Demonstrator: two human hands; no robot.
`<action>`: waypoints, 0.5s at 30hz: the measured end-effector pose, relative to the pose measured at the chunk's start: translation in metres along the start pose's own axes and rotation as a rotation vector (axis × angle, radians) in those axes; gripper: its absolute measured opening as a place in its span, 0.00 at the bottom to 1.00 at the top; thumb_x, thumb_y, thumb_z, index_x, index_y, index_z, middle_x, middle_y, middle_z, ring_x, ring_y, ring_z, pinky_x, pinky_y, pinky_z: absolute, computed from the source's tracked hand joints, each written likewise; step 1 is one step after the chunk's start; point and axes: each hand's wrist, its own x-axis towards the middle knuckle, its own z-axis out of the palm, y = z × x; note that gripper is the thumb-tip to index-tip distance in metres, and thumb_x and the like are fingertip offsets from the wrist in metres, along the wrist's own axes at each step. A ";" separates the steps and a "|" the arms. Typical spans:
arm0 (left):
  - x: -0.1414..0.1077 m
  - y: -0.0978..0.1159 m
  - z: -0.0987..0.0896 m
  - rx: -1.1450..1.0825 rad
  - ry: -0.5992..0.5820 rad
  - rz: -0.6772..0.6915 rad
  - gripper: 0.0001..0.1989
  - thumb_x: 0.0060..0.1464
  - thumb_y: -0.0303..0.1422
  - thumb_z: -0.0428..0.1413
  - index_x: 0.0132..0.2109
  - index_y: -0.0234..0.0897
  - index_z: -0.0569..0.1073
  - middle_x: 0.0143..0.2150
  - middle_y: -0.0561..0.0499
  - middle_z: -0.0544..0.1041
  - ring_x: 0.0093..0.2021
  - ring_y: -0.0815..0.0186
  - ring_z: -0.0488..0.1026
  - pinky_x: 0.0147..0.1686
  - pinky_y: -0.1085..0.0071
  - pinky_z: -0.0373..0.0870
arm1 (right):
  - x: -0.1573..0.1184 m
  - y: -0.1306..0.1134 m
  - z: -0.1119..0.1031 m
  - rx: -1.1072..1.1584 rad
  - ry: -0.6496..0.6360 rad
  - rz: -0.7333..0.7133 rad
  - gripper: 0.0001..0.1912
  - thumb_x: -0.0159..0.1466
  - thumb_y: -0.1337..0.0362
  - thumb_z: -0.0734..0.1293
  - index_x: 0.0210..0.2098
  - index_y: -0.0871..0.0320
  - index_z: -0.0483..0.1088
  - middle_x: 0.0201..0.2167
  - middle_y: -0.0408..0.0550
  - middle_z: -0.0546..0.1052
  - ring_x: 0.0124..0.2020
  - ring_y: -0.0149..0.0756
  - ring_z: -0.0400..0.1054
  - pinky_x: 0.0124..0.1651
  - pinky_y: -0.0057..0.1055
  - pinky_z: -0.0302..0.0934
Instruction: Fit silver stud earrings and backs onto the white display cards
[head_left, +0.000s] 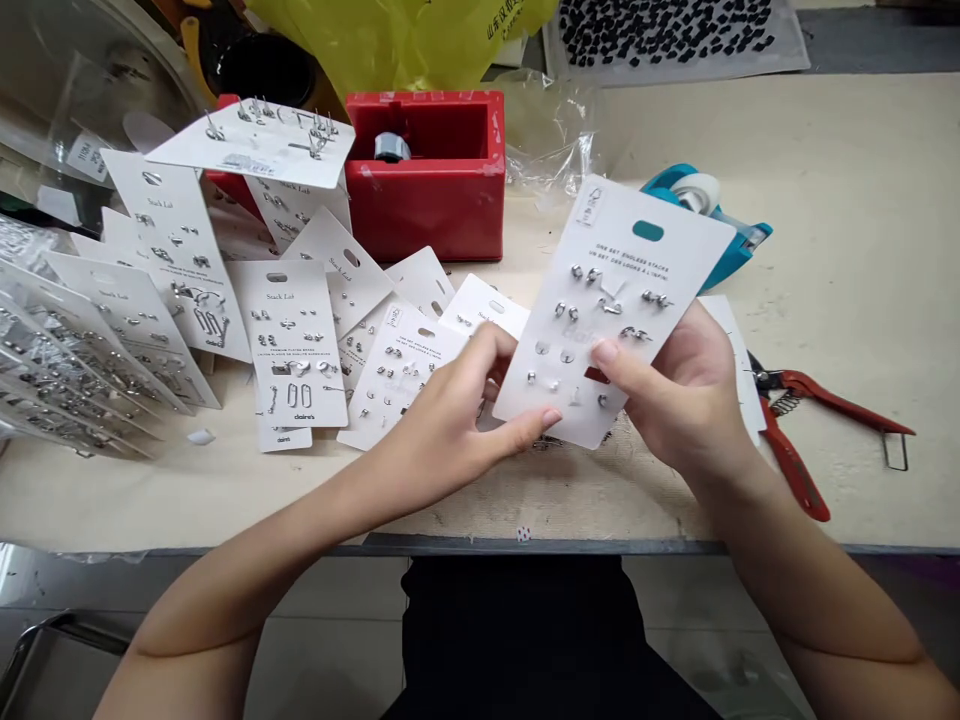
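Both my hands grip a white earring card (pixel 611 250) printed "one set endless stacks", with silver studs in rows. It tilts up in front of me. My right hand (pixel 679 395) holds its lower right side, thumb across the face. My left hand (pixel 465 425) pinches its lower left corner, thumb along the edge. Just left of my left hand, a loose heap of similar white Claire's earring cards (pixel 292 340) lies on the table, overlapping. One card (pixel 251 145) rests on top, showing metal earring posts.
A red tape dispenser (pixel 427 175) stands behind the cards, and a teal tape dispenser (pixel 712 215) lies to its right. Red-handled cutters (pixel 795 430) sit by my right hand on the cream table (pixel 840 400). Stacked cards (pixel 60 360), plastic bags and a black-speckled sheet lie around.
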 end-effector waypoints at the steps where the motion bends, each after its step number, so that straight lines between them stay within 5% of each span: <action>1: 0.000 0.000 0.000 0.001 0.036 0.040 0.13 0.60 0.36 0.61 0.44 0.42 0.63 0.40 0.53 0.74 0.37 0.68 0.76 0.32 0.73 0.76 | 0.000 -0.001 0.000 -0.001 -0.001 -0.004 0.14 0.65 0.60 0.71 0.50 0.49 0.69 0.56 0.43 0.76 0.56 0.40 0.73 0.54 0.39 0.75; 8: 0.002 -0.012 -0.003 0.168 0.353 0.307 0.17 0.59 0.32 0.60 0.51 0.41 0.62 0.45 0.51 0.67 0.38 0.71 0.71 0.35 0.71 0.75 | -0.005 -0.004 0.000 -0.117 -0.036 0.004 0.17 0.65 0.54 0.71 0.52 0.48 0.71 0.56 0.44 0.76 0.56 0.42 0.73 0.53 0.40 0.76; 12: 0.002 -0.011 -0.003 0.354 0.438 0.429 0.18 0.59 0.33 0.59 0.54 0.45 0.63 0.48 0.50 0.66 0.44 0.65 0.69 0.35 0.67 0.74 | -0.011 -0.007 0.003 -0.193 -0.055 -0.002 0.16 0.65 0.56 0.71 0.52 0.47 0.72 0.54 0.44 0.77 0.55 0.42 0.73 0.52 0.40 0.76; 15: -0.002 -0.006 -0.004 0.503 0.442 0.450 0.16 0.62 0.35 0.57 0.55 0.48 0.65 0.49 0.49 0.68 0.50 0.60 0.69 0.46 0.60 0.75 | -0.014 -0.011 0.005 -0.198 -0.057 -0.012 0.14 0.66 0.59 0.70 0.51 0.48 0.73 0.54 0.44 0.77 0.53 0.40 0.74 0.51 0.37 0.76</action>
